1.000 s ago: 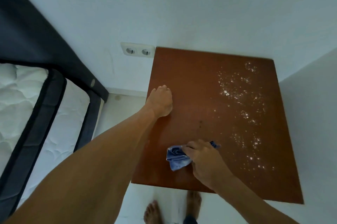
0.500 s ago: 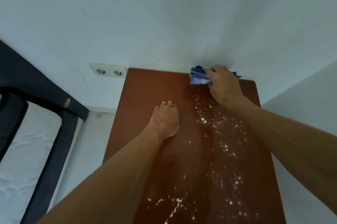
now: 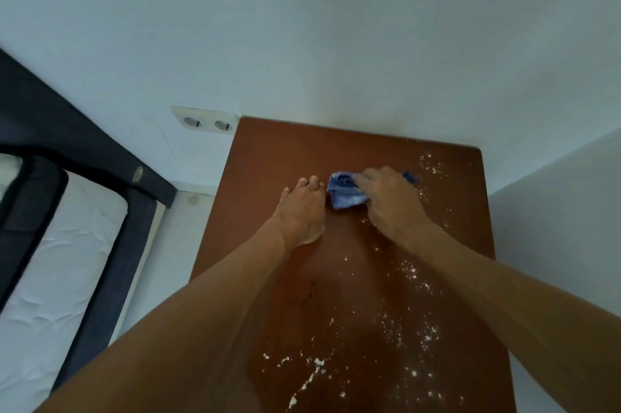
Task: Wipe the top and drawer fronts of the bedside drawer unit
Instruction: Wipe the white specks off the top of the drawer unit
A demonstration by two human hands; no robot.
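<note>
Cloth (image 3: 346,192) moved back from wall | under right hand (image 3: 391,202)

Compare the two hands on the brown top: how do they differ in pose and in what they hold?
The left hand lies flat and holds nothing; the right hand grips a blue cloth. The left hand rests on a clean part; white specks lie around the right hand. Both are on the brown top.

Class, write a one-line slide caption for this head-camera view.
Right hand holds a blue cloth on the white-speckled brown top while the left hand rests flat beside it.
</note>
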